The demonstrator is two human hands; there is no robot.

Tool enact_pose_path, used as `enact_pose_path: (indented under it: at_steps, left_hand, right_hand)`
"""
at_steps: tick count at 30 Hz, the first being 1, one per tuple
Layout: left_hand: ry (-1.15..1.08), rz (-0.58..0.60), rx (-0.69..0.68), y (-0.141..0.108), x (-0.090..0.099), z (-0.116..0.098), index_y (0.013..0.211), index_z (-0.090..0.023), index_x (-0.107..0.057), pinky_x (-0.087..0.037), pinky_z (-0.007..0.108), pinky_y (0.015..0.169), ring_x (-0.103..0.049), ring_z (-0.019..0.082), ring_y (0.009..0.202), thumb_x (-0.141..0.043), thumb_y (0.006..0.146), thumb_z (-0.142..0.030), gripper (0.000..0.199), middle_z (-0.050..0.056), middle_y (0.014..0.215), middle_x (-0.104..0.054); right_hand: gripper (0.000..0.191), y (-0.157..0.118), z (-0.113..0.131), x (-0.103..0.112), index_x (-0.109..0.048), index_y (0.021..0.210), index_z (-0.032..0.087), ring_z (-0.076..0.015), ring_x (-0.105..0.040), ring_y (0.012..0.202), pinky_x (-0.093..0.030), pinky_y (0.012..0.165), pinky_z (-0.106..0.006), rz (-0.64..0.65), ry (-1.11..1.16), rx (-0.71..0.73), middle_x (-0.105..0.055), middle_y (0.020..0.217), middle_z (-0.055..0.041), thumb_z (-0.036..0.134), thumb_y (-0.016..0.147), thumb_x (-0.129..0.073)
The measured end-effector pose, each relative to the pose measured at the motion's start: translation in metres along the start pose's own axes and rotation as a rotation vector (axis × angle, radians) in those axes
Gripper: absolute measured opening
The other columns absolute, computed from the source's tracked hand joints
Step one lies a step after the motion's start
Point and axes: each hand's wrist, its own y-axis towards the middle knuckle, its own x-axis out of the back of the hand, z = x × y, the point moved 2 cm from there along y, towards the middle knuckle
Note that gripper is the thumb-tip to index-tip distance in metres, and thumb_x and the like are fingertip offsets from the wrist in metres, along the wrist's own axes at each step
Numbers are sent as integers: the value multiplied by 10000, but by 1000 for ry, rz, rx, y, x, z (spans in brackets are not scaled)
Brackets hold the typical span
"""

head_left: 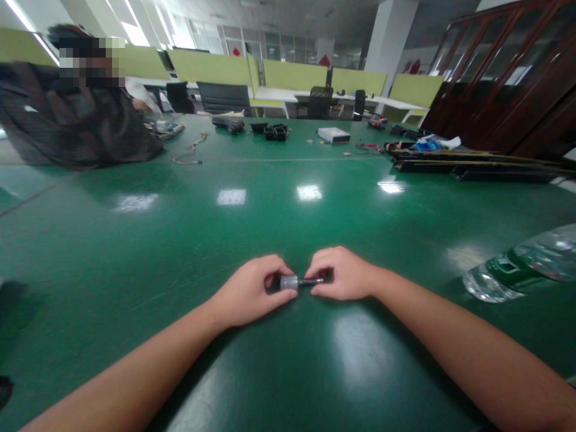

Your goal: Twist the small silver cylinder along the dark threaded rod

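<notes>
A small tool-like piece with a grey cylinder and a thin dark shaft lies level between my hands, at or just above the green table. My left hand curls its thumb and fingers around the grey cylinder end. My right hand closes its thumb and fingers about the dark shaft end, on the right. The outer tips of the piece are partly hidden by my fingers. Its exact kind is too small to make out.
A water bottle lies on its side at the right. A dark bag stands at the back left, a person behind it. Black strips, a white box and black parts lie along the far side.
</notes>
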Motion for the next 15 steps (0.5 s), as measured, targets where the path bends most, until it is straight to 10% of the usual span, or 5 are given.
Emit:
enact_pose_path:
  at_steps: [9, 15]
  left_hand:
    - [-11, -14, 10, -1, -1, 2, 915, -188, -652, -371, 246, 598, -533, 145, 655, -699, 823, -371, 211, -15, 738, -575]
    - [9, -24, -24, -1, -1, 0, 883, -184, -626, -377, 247, 617, -538, 145, 682, -706, 803, -325, 180, -13, 763, -583]
  right_hand:
    - [315, 1, -3, -6, -721, 1075, 162, -141, -647, 736, -504, 705, -262, -57, 146, -187, -730, 878, -39, 198, 763, -745]
    - [355, 5, 12, -11, -705, 1121, 195, -193, -640, 900, -484, 821, -325, -112, -46, -69, -749, 953, -50, 222, 770, -756]
